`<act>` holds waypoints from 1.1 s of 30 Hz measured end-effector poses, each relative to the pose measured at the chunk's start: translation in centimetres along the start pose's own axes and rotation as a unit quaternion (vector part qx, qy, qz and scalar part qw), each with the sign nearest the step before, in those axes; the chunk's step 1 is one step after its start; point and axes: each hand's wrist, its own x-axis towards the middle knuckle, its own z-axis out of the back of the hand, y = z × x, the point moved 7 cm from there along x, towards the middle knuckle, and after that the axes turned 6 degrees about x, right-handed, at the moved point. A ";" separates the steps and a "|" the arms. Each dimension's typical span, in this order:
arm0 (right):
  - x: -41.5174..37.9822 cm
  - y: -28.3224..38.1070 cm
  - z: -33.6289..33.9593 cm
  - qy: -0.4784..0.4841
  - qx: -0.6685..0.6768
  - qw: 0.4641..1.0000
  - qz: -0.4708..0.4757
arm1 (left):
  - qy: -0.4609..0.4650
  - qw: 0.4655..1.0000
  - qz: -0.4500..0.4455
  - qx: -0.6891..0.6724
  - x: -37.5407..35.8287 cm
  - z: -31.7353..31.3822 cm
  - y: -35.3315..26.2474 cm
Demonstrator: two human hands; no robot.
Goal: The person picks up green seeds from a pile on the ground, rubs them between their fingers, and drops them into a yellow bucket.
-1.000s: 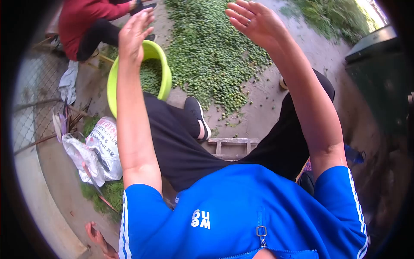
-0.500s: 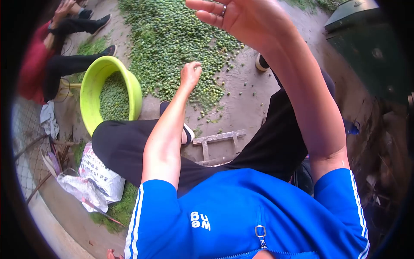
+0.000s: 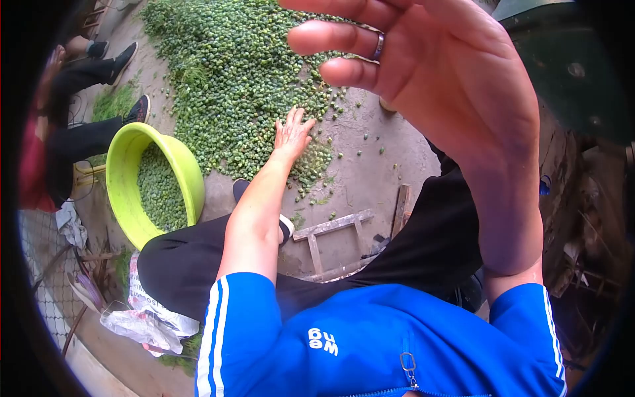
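Note:
A wide heap of small round green fruits (image 3: 218, 73) lies spread over the ground, mixed with feathery green sprigs. My left hand (image 3: 293, 135) reaches down to the near edge of this heap, fingers spread over the fruits and holding nothing. Close to the camera, my right hand (image 3: 456, 86) is raised with its palm showing and its fingers apart. A ring (image 3: 379, 46) sits on one of its fingers, and the uppermost finger runs out of the picture. Left of the heap, a lime-green basin (image 3: 119, 178) stands tilted, with more of the green fruits (image 3: 161, 192) inside.
Beyond the basin, a person's dark-clad leg (image 3: 92, 139) shows at the left. White sacks (image 3: 149, 327) lie beside my knee. A small wooden frame (image 3: 334, 223) is between my legs. A large dark green object (image 3: 569, 66) stands at the upper right.
My left hand has gone from closed to spread over the fruits. The right hand has come lower and nearer the camera. The view has shifted a little, with the basin now lower and further left.

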 end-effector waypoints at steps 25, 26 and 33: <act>4.3 -4.5 3.6 -0.089 -0.026 0.996 0.002 | -0.105 0.261 0.102 -0.954 -4.7 8.4 7.2; 4.7 -5.3 4.0 -0.126 -0.038 0.991 0.010 | -0.122 0.250 0.072 -0.958 -4.6 12.0 6.7; 7.4 -12.2 3.6 -0.147 0.197 0.969 0.026 | -0.320 0.333 0.051 -0.885 -7.3 30.5 0.9</act>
